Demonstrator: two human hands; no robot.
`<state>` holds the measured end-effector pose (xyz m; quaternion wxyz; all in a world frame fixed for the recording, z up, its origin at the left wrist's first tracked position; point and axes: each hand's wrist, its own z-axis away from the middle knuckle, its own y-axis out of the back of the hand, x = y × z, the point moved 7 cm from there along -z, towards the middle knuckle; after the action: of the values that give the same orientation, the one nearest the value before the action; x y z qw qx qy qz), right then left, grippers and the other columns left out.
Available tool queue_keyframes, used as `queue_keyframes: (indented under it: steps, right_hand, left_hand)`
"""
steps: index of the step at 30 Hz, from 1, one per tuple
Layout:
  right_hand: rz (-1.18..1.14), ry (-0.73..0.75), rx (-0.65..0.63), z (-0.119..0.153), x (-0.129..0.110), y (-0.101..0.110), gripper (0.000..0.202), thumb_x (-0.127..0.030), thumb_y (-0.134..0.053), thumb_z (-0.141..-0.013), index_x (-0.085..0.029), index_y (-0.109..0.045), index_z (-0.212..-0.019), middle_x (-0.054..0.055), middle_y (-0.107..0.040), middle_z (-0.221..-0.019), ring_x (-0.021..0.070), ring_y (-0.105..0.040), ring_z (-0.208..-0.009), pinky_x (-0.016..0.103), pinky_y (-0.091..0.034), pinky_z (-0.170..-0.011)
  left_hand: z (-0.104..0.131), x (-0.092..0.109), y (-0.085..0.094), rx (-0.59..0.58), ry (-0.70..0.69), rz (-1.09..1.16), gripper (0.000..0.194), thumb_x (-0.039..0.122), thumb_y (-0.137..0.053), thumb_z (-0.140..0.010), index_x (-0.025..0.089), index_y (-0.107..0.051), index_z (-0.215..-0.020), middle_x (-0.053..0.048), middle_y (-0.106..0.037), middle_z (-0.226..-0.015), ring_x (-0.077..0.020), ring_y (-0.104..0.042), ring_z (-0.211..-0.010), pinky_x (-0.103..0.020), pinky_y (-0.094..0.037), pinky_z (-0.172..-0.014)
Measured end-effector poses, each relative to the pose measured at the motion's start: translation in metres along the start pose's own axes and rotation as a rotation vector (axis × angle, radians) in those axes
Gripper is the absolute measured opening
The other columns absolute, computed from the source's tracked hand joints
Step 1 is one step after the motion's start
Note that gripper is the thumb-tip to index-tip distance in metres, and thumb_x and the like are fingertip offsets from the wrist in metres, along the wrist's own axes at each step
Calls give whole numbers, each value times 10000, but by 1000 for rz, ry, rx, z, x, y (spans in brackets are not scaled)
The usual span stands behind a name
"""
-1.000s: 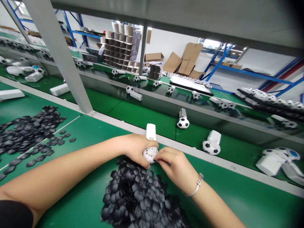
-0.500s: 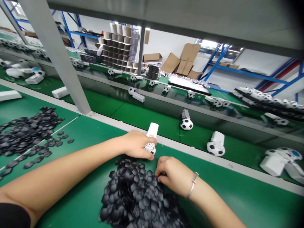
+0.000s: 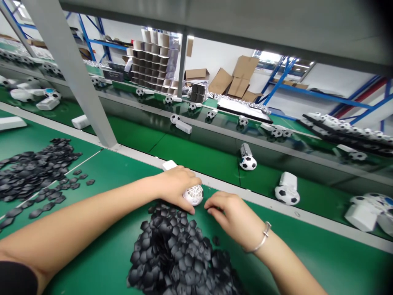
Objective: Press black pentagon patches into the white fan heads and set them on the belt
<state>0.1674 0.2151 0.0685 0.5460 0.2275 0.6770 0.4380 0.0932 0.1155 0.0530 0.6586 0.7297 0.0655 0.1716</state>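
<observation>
My left hand (image 3: 178,186) is wrapped over a white football-shaped device with a white handle; its ball end (image 3: 194,195), with an open web-like pattern, shows past my fingers, and the tip of its handle (image 3: 170,165) sticks out beyond my knuckles. Just right of the ball, my right hand (image 3: 231,211) has thumb and fingertips pinched together. Whatever it may hold is too small or hidden to name. Below both hands lies a heap of black pentagon pieces (image 3: 181,254) on the green bench, with one loose black piece (image 3: 216,241) at its right.
A metal rail (image 3: 221,184) divides the bench from a green conveyor belt (image 3: 202,152). Finished-looking football devices (image 3: 287,193) lie on the belt. A grey post (image 3: 72,78) rises at left, beside a second black pile (image 3: 33,168). Cartons (image 3: 239,84) stand behind.
The device in my left hand has turned, its handle swinging left and its ball facing me more. My right hand has moved up and right off the heap. Items on the belt have shifted right.
</observation>
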Motion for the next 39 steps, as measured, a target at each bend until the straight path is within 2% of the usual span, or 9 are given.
queue_keyframes:
  steps: [3, 6, 12, 19, 23, 27, 32, 35, 39]
  right_hand:
    - [-52, 9, 109, -3, -2, 6, 137, -57, -598, -819, -174, -666, -802, 22, -647, -804, 157, -583, -753, 251, -430, -696]
    - [-71, 19, 162, -6, -4, 3, 109, -85, -594, -831, -169, -622, -768, 9, -588, -748, 145, -540, -686, 241, -392, -627]
    - [-132, 57, 123, -7, -1, -11, 117, -86, -519, -862, -175, -567, -804, -10, -583, -707, 133, -519, -634, 228, -364, -591]
    - [-96, 53, 121, -9, 4, -15, 132, -88, -564, -851, -182, -544, -760, -25, -596, -664, 123, -520, -592, 216, -343, -568]
    - [3, 53, 117, -11, 5, -16, 191, -131, -613, -845, -182, -529, -681, -25, -580, -637, 125, -504, -578, 220, -328, -553]
    - [173, 64, 39, -9, 0, -17, 171, -141, -613, -851, -183, -567, -692, -6, -613, -687, 143, -551, -630, 232, -340, -578]
    - [472, -43, -36, -4, -5, -14, 123, -147, -618, -841, -193, -615, -727, 22, -657, -712, 177, -602, -627, 273, -283, -537]
    - [509, -106, 35, -5, -2, -8, 141, -202, -669, -807, -194, -600, -684, 22, -656, -687, 182, -602, -606, 282, -257, -518]
    - [492, -117, 122, -5, 3, -2, 136, -231, -690, -771, -198, -590, -685, 11, -641, -669, 171, -586, -590, 275, -258, -511]
  left_hand:
    - [0, -6, -4, 0, -27, 48, 702, 694, -680, -623, 230, -567, -1137, -51, -662, -953, -264, -600, -924, -354, -398, -836]
    - [-1, -5, -5, 11, -10, 40, 666, 690, -676, -624, 229, -576, -1094, -44, -669, -907, -261, -613, -884, -352, -408, -812]
    - [-2, 0, -3, 10, -6, 23, 621, 692, -659, -636, 231, -572, -1042, -40, -670, -889, -262, -617, -863, -353, -418, -783]
    - [-3, 1, -3, 11, 1, 15, 634, 704, -648, -641, 225, -568, -1050, -46, -669, -899, -261, -616, -868, -359, -421, -788]
    - [-2, 5, -4, 19, -9, -19, 592, 664, -652, -651, 219, -571, -1034, -48, -665, -884, -263, -612, -858, -369, -420, -780]
    - [-3, 10, -5, 24, 4, -70, 523, 594, -655, -655, 221, -570, -1011, -48, -658, -852, -271, -603, -843, -379, -416, -736]
    - [-6, 23, -3, 19, 10, -170, 523, 554, -698, -602, 214, -572, -979, -60, -651, -803, -290, -589, -790, -396, -398, -685]
    - [-8, 28, -1, 12, 19, -194, 527, 604, -679, -630, 204, -581, -960, -78, -648, -782, -292, -581, -782, -398, -387, -687]
    - [-8, 29, 1, 32, -8, -163, 568, 723, -551, -720, 204, -596, -947, -84, -654, -783, -280, -584, -783, -387, -378, -694]
